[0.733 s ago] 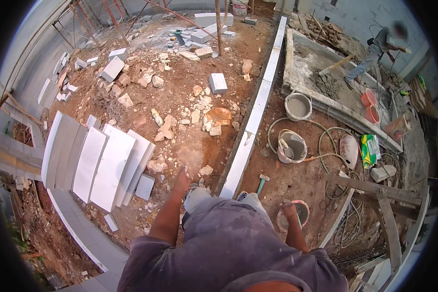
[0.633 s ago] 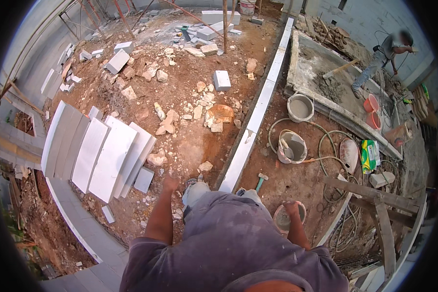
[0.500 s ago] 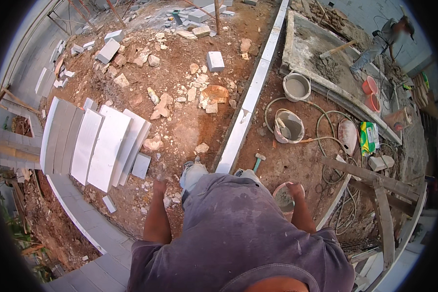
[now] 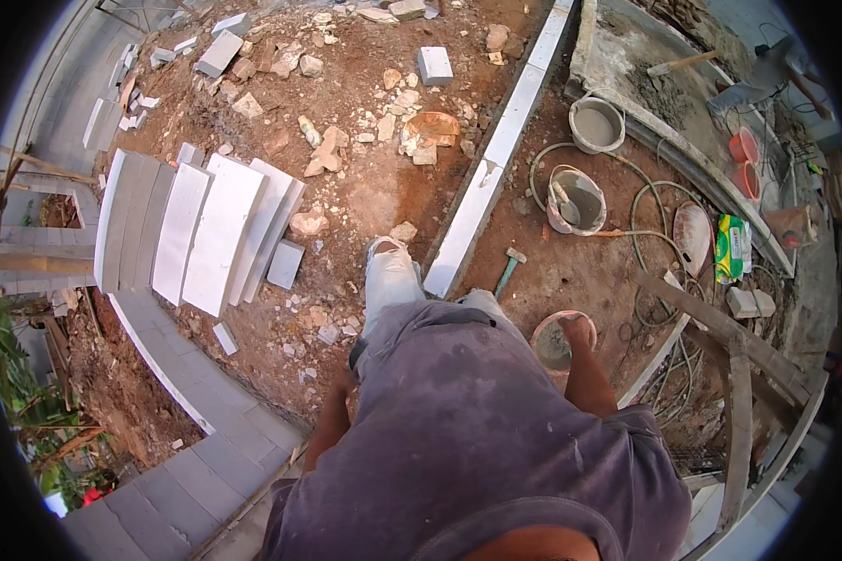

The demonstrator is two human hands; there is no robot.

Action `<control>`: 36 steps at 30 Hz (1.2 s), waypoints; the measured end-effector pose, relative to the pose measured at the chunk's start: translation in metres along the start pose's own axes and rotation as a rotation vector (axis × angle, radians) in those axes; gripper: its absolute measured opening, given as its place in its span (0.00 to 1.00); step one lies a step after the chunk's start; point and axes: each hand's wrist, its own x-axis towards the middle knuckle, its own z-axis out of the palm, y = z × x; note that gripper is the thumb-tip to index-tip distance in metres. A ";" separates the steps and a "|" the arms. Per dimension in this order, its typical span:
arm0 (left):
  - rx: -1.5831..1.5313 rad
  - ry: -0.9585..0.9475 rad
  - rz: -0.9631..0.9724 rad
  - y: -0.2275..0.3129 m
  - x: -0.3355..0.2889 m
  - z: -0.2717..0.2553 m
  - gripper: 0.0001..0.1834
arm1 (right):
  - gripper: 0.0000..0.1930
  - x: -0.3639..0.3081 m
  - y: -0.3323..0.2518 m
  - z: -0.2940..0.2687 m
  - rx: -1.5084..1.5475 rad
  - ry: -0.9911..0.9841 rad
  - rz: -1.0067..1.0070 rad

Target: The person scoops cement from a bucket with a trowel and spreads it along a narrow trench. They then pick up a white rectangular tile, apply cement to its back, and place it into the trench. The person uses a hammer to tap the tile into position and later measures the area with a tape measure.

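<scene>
My right hand is closed at the rim of a small bucket with grey mortar inside, to the right of my legs. Its fingers are partly hidden, and no handle can be made out. My left hand hangs low by my left hip, partly hidden by my shirt, its fingers unclear. A hammer with a green handle lies on the soil just beyond the bucket.
A pale block course runs away ahead of me. Light blocks stand stacked at left. Mortar buckets, a hose and a timber frame are at right. A person bends beside the mortar trough.
My left leg has come forward and my left hand has swung back toward my hip. The view has tilted, so the ground sits higher. My right hand stays at the bucket.
</scene>
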 end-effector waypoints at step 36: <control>-0.102 0.044 0.008 0.635 0.555 -0.380 0.28 | 0.14 -0.083 -0.615 -0.027 0.571 -0.217 0.162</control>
